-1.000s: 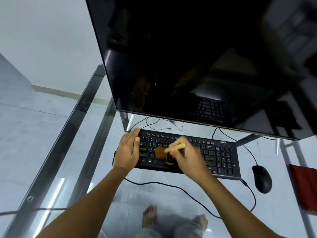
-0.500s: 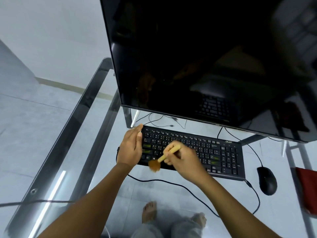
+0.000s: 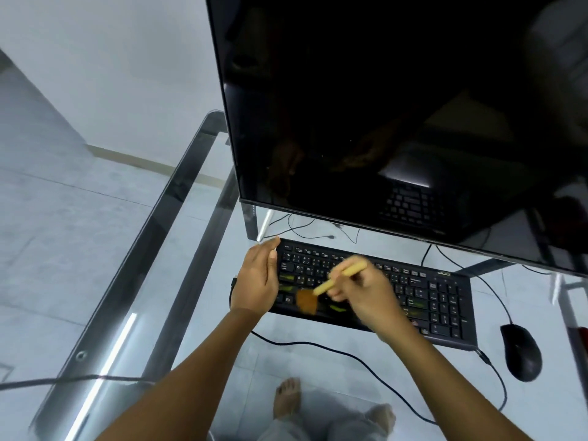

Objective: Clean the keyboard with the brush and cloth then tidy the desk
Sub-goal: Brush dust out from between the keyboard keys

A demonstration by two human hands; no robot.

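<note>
Right hand (image 3: 366,297) pinches the brush (image 3: 324,288) like a pen so its bristles sweep the left keys of the keyboard (image 3: 429,300). Left hand (image 3: 257,281), fingers straight, braces the left end, probably so it doesn't slide on the worktop (image 3: 133,297).

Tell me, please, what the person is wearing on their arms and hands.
Nothing that shows. The left forearm and right forearm are bare to the frame edge, no sleeves in view. The left hand and right hand have no gloves, watch, bracelet or ring visible, though the right hand is motion-blurred, so a thin ring cannot be ruled out.
</note>
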